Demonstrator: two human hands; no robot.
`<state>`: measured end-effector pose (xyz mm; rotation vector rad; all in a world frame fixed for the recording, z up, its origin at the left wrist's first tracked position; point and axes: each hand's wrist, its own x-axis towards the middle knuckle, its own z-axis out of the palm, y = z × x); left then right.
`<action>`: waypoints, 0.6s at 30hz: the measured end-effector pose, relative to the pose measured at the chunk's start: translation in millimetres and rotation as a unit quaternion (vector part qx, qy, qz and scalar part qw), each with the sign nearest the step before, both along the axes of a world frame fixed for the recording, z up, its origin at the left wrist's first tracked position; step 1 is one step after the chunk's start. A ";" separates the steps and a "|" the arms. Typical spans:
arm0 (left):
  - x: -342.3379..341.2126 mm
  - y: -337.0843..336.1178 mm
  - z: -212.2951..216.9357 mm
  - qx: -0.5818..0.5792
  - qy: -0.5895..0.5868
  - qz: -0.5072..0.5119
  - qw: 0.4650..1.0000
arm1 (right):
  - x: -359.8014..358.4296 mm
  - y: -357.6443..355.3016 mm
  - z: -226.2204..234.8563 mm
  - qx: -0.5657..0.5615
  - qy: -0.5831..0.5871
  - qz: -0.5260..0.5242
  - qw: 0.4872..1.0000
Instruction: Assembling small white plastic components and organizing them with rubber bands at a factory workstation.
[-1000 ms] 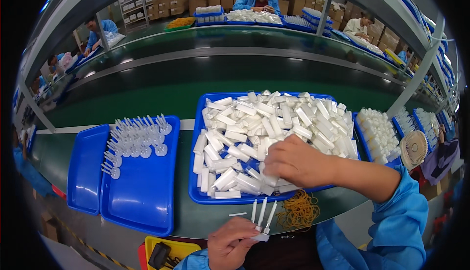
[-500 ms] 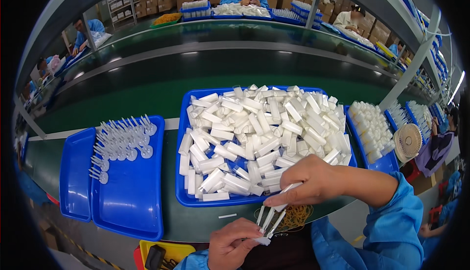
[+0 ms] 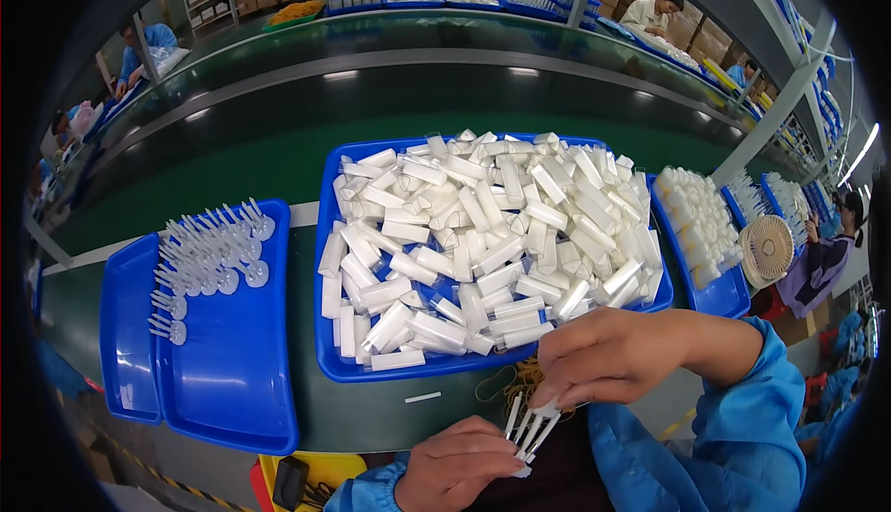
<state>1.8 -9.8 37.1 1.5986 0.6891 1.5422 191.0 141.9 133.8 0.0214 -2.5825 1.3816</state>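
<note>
Factory line: green conveyor (image 3: 278, 168) runs across at 12 o'clock, blue-coated workers beyond it and along both sides, cardboard boxes stacked at the back. Tabletop (image 3: 306, 401) sits below the belt.

Left hand (image 3: 459, 466) at 6 o'clock, fingers curled, pinching a small fan of white sticks (image 3: 529, 428) at their lower ends. Sticks splay upward toward 12–1 o'clock.

Right hand (image 3: 617, 354) at 4–5 o'clock, just above the left one, fingers bent down, tips pressed together on the upper ends of the same sticks. Blue sleeve (image 3: 733, 438) runs off toward 4 o'clock.

Both hands are over the near tabletop edge, just below the big tray's front rim. Yellow rubber bands (image 3: 515, 382) lie on the tabletop between tray and hands, partly hidden under the right hand.

Big blue tray (image 3: 329, 363) at centre, heaped with white tubes (image 3: 483, 233), loose and crossing every way.

Left blue tray (image 3: 232, 391) at 9 o'clock, holds white round-headed sticks (image 3: 209, 257) bunched at its far end; near half is bare. Second blue tray (image 3: 125, 345) tucked under its left side.

Right blue tray (image 3: 719, 298) at 3 o'clock with stacked white parts (image 3: 696, 220). Small fan (image 3: 770, 247) just beside it, at 3 o'clock.

Yellow bin (image 3: 320, 466) at 7 o'clock, below the tabletop edge, a dark item inside; can't tell what.
</note>
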 end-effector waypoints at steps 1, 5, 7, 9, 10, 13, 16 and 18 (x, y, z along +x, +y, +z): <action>-0.5 0.1 0.4 0.028 0.010 0.002 1.000 | -0.3 1.4 1.0 -0.054 -0.004 0.012 0.998; -2.3 3.0 5.4 0.073 0.047 0.021 0.996 | -5.2 -0.6 -1.6 -0.020 -0.022 0.003 1.000; -2.8 2.3 3.7 0.076 0.052 0.024 0.995 | -7.7 -3.6 -2.3 -0.050 -0.021 0.007 0.999; -4.1 2.0 -3.5 0.092 0.045 0.019 0.995 | -10.3 -7.7 -3.2 -0.042 -0.027 0.005 0.999; -1.4 -2.1 -1.2 0.051 0.034 0.060 0.996 | -11.6 -11.0 -2.5 -0.016 -0.032 0.002 0.999; 4.6 -11.1 3.9 -0.017 0.032 0.143 0.989 | -17.2 -17.0 8.5 0.023 -0.076 0.023 0.997; -8.8 -10.3 1.8 0.014 0.093 0.142 0.985 | -23.6 -16.1 5.9 0.014 -0.085 0.059 0.995; -6.9 -11.3 0.4 -0.013 0.073 0.155 0.985 | -30.2 -17.0 -0.9 -0.016 -0.076 0.060 0.995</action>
